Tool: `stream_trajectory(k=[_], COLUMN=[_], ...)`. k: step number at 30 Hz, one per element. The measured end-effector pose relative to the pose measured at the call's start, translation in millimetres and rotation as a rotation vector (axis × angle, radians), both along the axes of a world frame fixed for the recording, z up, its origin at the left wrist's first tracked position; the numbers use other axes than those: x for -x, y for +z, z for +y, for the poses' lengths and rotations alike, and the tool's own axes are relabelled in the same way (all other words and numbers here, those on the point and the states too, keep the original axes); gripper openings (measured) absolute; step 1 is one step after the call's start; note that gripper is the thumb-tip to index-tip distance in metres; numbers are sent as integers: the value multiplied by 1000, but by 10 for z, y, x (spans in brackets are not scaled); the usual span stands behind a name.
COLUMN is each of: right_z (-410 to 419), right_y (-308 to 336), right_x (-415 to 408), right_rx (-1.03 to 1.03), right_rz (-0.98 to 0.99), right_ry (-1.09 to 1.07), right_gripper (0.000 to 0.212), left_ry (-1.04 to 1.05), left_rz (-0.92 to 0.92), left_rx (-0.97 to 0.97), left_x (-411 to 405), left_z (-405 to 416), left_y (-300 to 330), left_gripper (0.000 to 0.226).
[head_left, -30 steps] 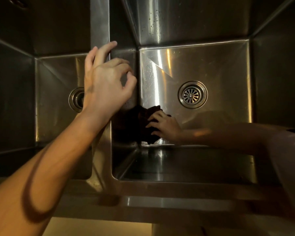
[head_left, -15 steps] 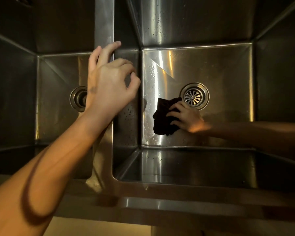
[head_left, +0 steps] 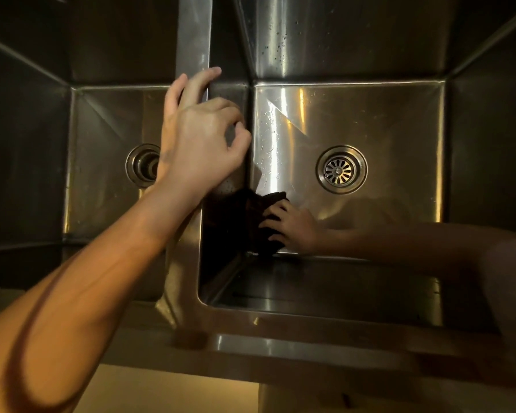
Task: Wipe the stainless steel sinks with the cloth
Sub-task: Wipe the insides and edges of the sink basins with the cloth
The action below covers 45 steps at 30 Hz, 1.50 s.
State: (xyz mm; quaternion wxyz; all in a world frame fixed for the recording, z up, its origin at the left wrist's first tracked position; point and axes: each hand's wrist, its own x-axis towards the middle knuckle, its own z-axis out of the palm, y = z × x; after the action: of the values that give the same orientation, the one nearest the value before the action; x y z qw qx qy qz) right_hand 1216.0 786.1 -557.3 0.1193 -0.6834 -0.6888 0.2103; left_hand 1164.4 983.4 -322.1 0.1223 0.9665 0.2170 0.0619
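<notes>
The right sink (head_left: pixel 370 120) is mid-wipe, its floor streaked wet, while the left sink (head_left: pixel 102 180) looks untouched and probably remains. The left hand (head_left: pixel 197 144) rests on the divider (head_left: pixel 194 40), fingers loosely curled and empty. The right hand (head_left: pixel 295 231), fingers clutching it, presses the dark cloth (head_left: pixel 256 222) into the right sink's near-left corner.

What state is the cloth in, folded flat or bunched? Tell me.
Bunched. The dark cloth sits crumpled under the right hand, pressed into the right sink's near left corner, not spread flat.
</notes>
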Motion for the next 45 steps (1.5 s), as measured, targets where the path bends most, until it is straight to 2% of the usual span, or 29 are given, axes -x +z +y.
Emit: stream_trajectory(k=[4,7,10,12,13,14,16,19,25,29,31,35,38,41,45], right_z=[-343,-640,-770,-686,-601,-503,-288,-58,-362,-841,-1046,-1102,-840,-497,-187], right_y=[-61,-37,15,53,99,131,163,155,78,105,176,269,256,189,149], right_x=[-295,-673,-1042,-1201,-1227,-1217,-1096,-805,-537,-742,-924,-1322,-1457,-1343,-965], right_rx=[-27,-41,-46,-10,34,71,121,135,148,199,269,256,336,285,201], right_rz=[-16,-91,-165,-124,-82,-50,-18,0,31,63,36,31,34,73,34], right_ry=[300,329,224,115,18,-88,-277,-356,-23,212,249,63,-69,-249,-212], right_gripper=[34,27,24,36,34,30,39,45,44,37,36,37,40,42,43], left_ry=[-8,-11,-14,-10,-10,-11,-9,-15,-22,-24,-26,-30,-33,-42,-59], left_rz=[9,-7,-18,-22,-21,-19,-18,-19,-14,-24,-26,-19,-18,-16,-13], left_rx=[-2,2,1,1,2,4,6,10,-4,13,28,39,34,18,-3], left_x=[-6,-9,0,2,0,0,-1,2,3,4,0,-3,-6,-2,4], left_z=[-10,-20,-19,-12,-11,-17,-21,-12,12,20,22,7,6,21,51], left_y=[13,23,16,15,19,21,27,22,-18,-36,-22,1,8,-6,-55], left_gripper=[30,28,28,27,26,25,24,23,25,21,22,20,20,21,21])
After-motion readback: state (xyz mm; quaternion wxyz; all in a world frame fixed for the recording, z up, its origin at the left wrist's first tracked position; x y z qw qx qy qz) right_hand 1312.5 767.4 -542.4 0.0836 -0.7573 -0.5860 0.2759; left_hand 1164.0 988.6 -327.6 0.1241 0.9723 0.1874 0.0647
